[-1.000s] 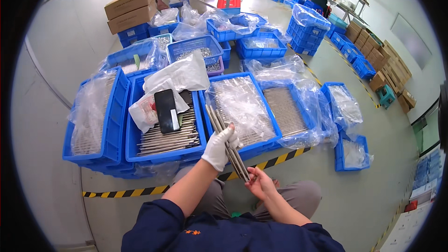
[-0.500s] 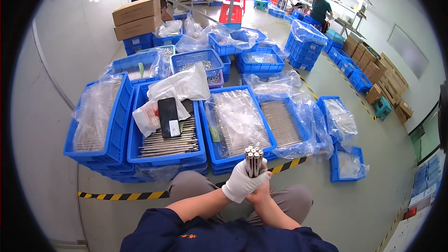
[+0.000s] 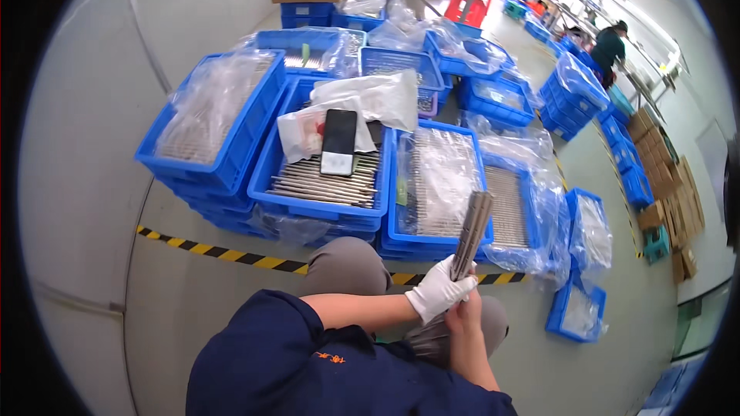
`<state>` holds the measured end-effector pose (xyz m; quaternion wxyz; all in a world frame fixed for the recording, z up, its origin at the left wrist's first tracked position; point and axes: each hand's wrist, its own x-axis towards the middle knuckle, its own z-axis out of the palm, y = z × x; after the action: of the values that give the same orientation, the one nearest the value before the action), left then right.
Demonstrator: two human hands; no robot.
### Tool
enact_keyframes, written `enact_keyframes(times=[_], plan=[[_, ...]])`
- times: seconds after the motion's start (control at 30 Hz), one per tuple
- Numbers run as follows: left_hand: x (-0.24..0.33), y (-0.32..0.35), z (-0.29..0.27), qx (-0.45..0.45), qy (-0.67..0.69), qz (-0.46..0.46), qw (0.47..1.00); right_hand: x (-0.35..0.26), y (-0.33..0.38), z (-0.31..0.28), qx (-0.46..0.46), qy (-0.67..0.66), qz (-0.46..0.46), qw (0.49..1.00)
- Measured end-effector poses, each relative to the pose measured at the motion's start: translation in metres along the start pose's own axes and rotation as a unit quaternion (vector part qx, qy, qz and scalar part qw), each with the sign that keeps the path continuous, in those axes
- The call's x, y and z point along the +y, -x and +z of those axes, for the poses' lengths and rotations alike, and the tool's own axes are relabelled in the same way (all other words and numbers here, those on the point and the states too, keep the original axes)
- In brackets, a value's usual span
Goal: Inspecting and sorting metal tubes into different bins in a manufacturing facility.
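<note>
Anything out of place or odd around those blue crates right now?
One thing: a black smartphone lies loose on the metal rods in the open blue plastic crate, beside crumpled white plastic bags. It is not stock. Otherwise nothing is spilled; the white-gloved left hand and bare right hand grip a bundle of grey metal rods.

The scene is seen from a single head-worn fisheye camera, aimed steeply down and forward over the wearer's own lap. The dark blue sleeves [image 3: 339, 354] enter from 6 o'clock, close under the lens, and the gloved left hand [image 3: 439, 293] is met by the bare right hand [image 3: 466, 316] just below centre. Blue crates [image 3: 324, 177] on the floor [image 3: 92, 208] fill the middle distance toward 12 o'clock. Another person [image 3: 609, 46] is seen small and far off at 1 o'clock. Straight edges are bent near the black circular rim.
</note>
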<state>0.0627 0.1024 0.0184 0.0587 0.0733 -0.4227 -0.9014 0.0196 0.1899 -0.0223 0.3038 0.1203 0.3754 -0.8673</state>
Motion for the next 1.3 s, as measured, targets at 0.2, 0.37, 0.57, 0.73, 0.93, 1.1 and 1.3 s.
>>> enact_keyframes(times=[0.2,0.37,0.57,0.73,0.93,1.1,1.3], plan=[[0.009,0.013,-0.055,0.124,0.004,0.015,0.992,-0.094,0.077,0.086,-0.313,0.175,-0.313,0.879],[0.008,0.022,-0.05,0.107,-0.022,-0.013,0.994,-0.116,0.163,0.178,-0.632,0.11,-0.465,0.61],[0.005,0.03,-0.045,0.1,-0.056,-0.036,0.993,-0.127,0.171,0.196,-0.638,0.082,-0.523,0.559],[-0.007,0.028,-0.05,0.087,-0.062,-0.042,0.993,-0.114,0.165,0.183,-0.607,0.087,-0.559,0.558],[-0.012,0.026,-0.053,0.084,-0.072,-0.059,0.992,-0.119,0.164,0.17,-0.582,0.155,-0.593,0.534],[-0.012,0.03,-0.058,0.081,-0.08,-0.062,0.992,-0.122,0.169,0.183,-0.597,0.077,-0.627,0.495],[-0.012,0.022,-0.053,0.065,-0.077,-0.076,0.992,-0.124,0.152,0.174,-0.545,0.203,-0.574,0.576]])
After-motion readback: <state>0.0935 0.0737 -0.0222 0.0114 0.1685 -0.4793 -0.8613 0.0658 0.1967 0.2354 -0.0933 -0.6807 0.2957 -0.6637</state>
